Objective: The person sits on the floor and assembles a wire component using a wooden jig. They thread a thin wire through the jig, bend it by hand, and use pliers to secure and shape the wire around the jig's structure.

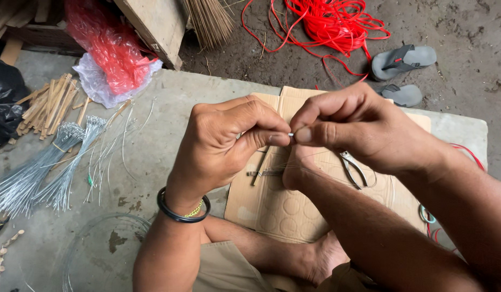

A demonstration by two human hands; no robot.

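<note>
Both hands meeting over the cardboard [293,216], left hand [223,146] and right hand [358,127] each pinching a short wire piece [291,134] between thumb and forefinger; keeping fingertips close is steadying it

A flattened sheet of brown cardboard [293,208] lies directly below the grip, on a grey concrete slab [153,135]. A pair of metal pliers [352,167] rests on the cardboard, just below and right of the grip. Well to the left lie two bundles of thin silvery wires [42,173], with a bundle of short bamboo sticks [50,105] above them. A red plastic bag [107,46] sits at upper left, beside a wooden plank [158,24]. Above the grip, a broom head [210,19] stands near a tangle of red cord [326,24]. Two grey sandals [403,59] lie on the dirt floor at upper right.
</note>
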